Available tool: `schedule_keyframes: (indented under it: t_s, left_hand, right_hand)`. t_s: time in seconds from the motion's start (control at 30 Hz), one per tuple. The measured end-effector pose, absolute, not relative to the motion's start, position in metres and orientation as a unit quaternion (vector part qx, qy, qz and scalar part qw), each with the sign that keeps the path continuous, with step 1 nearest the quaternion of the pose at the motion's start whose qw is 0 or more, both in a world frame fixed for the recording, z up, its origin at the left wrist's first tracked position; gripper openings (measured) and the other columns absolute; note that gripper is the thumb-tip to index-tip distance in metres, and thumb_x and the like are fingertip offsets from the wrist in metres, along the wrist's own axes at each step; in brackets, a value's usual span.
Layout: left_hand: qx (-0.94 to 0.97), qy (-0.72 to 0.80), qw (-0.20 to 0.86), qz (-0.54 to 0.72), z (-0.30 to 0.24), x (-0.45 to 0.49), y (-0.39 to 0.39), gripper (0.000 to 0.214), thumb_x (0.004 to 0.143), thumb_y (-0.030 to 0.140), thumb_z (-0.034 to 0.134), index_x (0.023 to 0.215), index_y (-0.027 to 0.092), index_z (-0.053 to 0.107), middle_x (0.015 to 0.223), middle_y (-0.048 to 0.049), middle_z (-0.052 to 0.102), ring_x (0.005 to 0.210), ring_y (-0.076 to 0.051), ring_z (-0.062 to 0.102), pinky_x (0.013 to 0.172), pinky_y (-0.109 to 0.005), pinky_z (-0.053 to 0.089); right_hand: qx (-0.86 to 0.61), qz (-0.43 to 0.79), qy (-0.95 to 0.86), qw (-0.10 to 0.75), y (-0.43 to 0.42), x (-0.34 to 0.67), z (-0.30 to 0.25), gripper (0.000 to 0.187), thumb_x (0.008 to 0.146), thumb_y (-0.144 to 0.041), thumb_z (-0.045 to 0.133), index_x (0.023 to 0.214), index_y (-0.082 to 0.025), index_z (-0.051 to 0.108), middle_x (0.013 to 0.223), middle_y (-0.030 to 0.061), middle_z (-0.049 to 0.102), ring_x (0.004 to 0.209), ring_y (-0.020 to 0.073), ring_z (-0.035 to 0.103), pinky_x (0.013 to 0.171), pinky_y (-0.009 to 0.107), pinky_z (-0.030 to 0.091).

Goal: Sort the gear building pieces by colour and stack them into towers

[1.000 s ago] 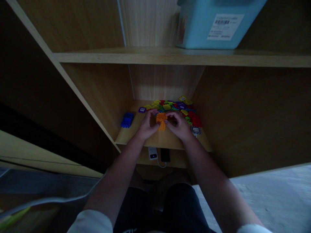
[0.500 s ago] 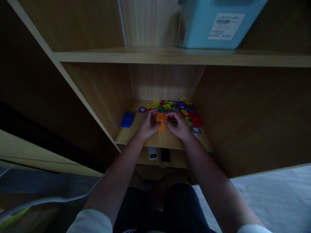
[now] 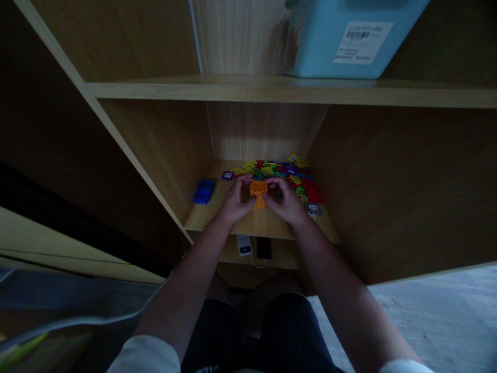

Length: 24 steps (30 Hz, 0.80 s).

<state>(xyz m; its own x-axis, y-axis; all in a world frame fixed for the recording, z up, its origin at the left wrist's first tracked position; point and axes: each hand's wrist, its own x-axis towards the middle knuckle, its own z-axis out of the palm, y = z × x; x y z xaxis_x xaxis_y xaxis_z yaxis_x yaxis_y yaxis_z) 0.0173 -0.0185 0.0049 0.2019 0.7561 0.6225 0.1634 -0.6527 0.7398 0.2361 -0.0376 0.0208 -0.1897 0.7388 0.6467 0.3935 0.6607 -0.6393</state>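
Note:
An orange cluster of toothed plastic pieces (image 3: 258, 192) is pinched between both my hands over a low wooden shelf (image 3: 252, 224). My left hand (image 3: 235, 199) grips it from the left with curled fingers. From the right, my right hand (image 3: 286, 201) closes its fingertips on the top of the same cluster. Behind the hands lies a heap of loose pieces (image 3: 285, 175) in yellow, red, green and purple. A stack of blue pieces (image 3: 204, 191) sits apart at the shelf's left side.
A light blue bin with a white label (image 3: 345, 36) stands on the upper shelf (image 3: 272, 89). A white device (image 3: 244, 244) and a black one (image 3: 264, 248) lie on the ledge under the low shelf. Wooden side walls close in both sides.
Both hands and the orange cluster have shifted slightly; my right fingertips sit a little closer over the cluster's top. Nothing else moved.

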Motion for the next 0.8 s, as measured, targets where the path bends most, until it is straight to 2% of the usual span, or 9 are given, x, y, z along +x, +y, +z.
schedule_keyframes:
  t_s: [0.3, 0.43, 0.67, 0.8]
  left_hand:
    - [0.731, 0.318, 0.274, 0.538, 0.0049, 0.0165, -0.0182, 0.064, 0.088, 0.024, 0.081, 0.145, 0.024, 0.051, 0.141, -0.014, 0.067, 0.136, -0.031, 0.066, 0.123, -0.054, 0.05]
    - [0.731, 0.319, 0.278, 0.536, 0.0029, 0.0172, -0.0166, 0.064, 0.087, 0.021, 0.079, 0.145, 0.023, 0.05, 0.142, -0.0145, 0.066, 0.136, -0.031, 0.065, 0.124, -0.055, 0.049]
    - [0.726, 0.314, 0.287, 0.54, 0.0045, 0.0179, -0.0174, 0.063, 0.088, 0.028, 0.082, 0.144, 0.024, 0.051, 0.139, -0.0134, 0.067, 0.134, -0.031, 0.066, 0.122, -0.054, 0.05]
    - [0.729, 0.324, 0.278, 0.534, 0.0063, 0.0171, -0.0191, 0.063, 0.088, 0.024, 0.08, 0.144, 0.023, 0.051, 0.139, -0.0141, 0.067, 0.134, -0.031, 0.066, 0.122, -0.054, 0.05]
  right_hand:
    - [-0.367, 0.173, -0.758, 0.511, -0.0348, 0.2368, 0.0177, 0.04, 0.097, -0.038, 0.076, 0.132, -0.029, 0.059, 0.127, 0.0091, 0.07, 0.113, 0.0274, 0.067, 0.104, 0.048, 0.058]
    - [-0.367, 0.171, -0.755, 0.515, -0.034, 0.2364, 0.0169, 0.04, 0.097, -0.041, 0.076, 0.131, -0.03, 0.058, 0.127, 0.0093, 0.07, 0.113, 0.0276, 0.067, 0.105, 0.049, 0.058]
    - [-0.375, 0.177, -0.755, 0.508, -0.0354, 0.237, 0.0175, 0.041, 0.098, -0.046, 0.076, 0.132, -0.031, 0.058, 0.127, 0.0093, 0.071, 0.114, 0.0278, 0.068, 0.104, 0.049, 0.059]
    - [-0.376, 0.177, -0.751, 0.514, -0.035, 0.2364, 0.0169, 0.043, 0.098, -0.049, 0.077, 0.131, -0.031, 0.059, 0.127, 0.0089, 0.07, 0.114, 0.0276, 0.068, 0.105, 0.049, 0.059]
